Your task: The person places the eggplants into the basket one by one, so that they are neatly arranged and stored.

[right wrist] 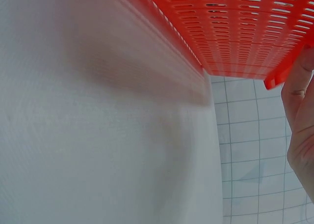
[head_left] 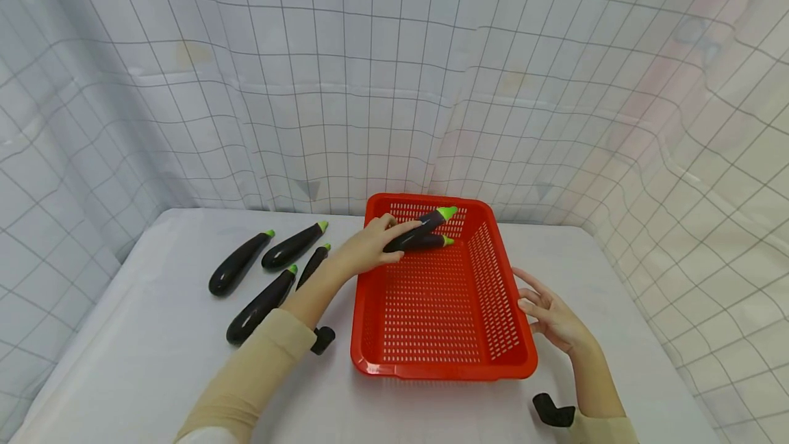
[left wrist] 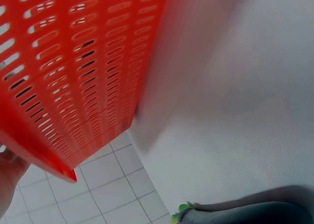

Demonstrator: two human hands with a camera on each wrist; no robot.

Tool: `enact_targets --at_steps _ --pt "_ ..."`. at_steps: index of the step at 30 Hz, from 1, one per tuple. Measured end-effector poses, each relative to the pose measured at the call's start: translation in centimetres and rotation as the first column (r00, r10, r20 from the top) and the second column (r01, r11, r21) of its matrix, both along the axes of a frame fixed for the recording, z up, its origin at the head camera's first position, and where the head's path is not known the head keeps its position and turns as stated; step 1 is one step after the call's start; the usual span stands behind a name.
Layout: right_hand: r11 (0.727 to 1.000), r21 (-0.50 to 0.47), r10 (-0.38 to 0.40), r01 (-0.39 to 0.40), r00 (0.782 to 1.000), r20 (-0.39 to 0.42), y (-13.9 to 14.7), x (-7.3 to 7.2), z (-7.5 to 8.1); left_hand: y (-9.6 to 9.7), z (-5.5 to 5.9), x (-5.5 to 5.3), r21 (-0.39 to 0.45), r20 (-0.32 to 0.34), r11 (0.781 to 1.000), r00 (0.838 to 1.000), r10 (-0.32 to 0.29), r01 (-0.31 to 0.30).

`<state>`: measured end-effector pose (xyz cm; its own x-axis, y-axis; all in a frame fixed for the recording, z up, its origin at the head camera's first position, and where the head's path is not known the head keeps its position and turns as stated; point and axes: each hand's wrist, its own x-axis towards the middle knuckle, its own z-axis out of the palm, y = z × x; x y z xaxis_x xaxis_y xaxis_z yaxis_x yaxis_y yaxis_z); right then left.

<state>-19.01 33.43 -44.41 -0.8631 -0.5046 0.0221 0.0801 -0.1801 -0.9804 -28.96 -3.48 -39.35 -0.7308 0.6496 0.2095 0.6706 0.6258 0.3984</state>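
Observation:
My left hand (head_left: 372, 245) reaches over the far left rim of a red perforated plastic basket (head_left: 444, 370). It grips a dark purple eggplant (head_left: 429, 223) near the blunt end, with the green stem pointing to the far right. Just below that one, a second eggplant (head_left: 425, 243) lies inside the basket, partly covered by the hand and the held eggplant. At the basket's right side, my right hand (head_left: 555, 317) rests its loosely bent fingers against the rim. The right wrist view has those fingers (right wrist: 299, 89) right at the red rim.
Several eggplants (head_left: 261, 305) lie on the white table (head_left: 154, 321) left of the basket, one partly hidden by the left forearm. Grid-patterned white curtains (head_left: 370, 88) stand behind and at both sides. A small black device (head_left: 553, 411) sits by the right wrist.

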Motion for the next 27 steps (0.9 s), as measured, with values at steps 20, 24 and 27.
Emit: enact_targets --at_steps 20,24,27 --pt "1.000 0.008 -0.003 0.003 1.000 -0.006 -0.1 0.0 0.1 3.0 -1.8 -0.5 -0.529 -0.397 0.846 0.900 -0.181 -0.064" --pt "1.000 0.006 0.002 -0.002 1.000 -0.006 0.0 0.0 0.0 3.7 -2.4 -0.7 -0.577 -0.366 0.812 0.917 -0.160 -0.089" --pt "1.000 0.004 0.005 -0.005 1.000 -0.013 0.0 0.0 0.0 4.0 -2.8 -0.9 -0.603 -0.359 0.791 0.922 -0.147 -0.109"
